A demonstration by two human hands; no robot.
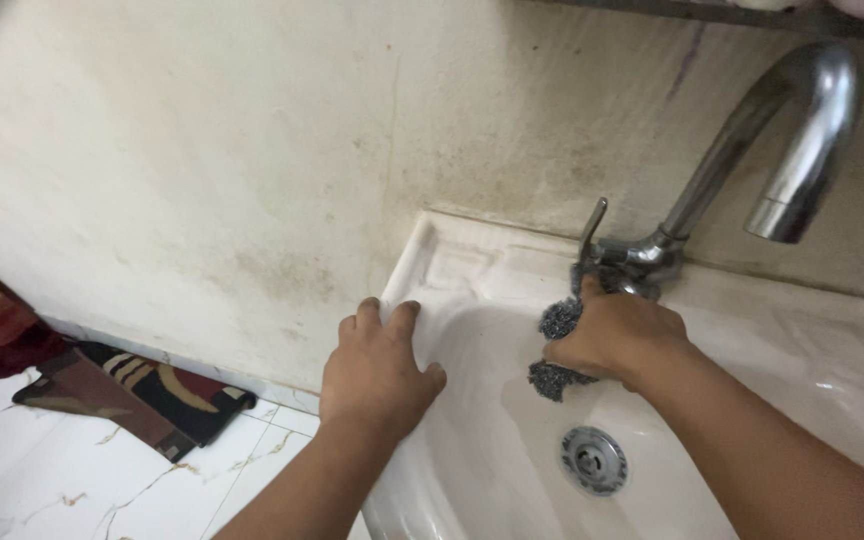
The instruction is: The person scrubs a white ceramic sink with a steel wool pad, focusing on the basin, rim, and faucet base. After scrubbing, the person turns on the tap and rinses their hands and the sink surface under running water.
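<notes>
My right hand (617, 335) grips a dark grey steel-wool scrubber (556, 350) and presses it against the back inner wall of a white washbasin (452, 270), just below the base of the chrome tap (752, 150). My left hand (377, 370) lies flat on the basin's left rim, fingers spread over the edge, holding nothing. The tap's curved spout arches up to the right, and its small lever (592, 225) stands upright beside my right hand. A round metal drain (593, 460) sits in the bowl below my right hand.
A stained cream wall (252, 150) runs behind the basin. To the lower left is white marbled floor tile (72, 480) with a crumpled red, black and yellow patterned cloth (132, 385) lying against the wall's foot.
</notes>
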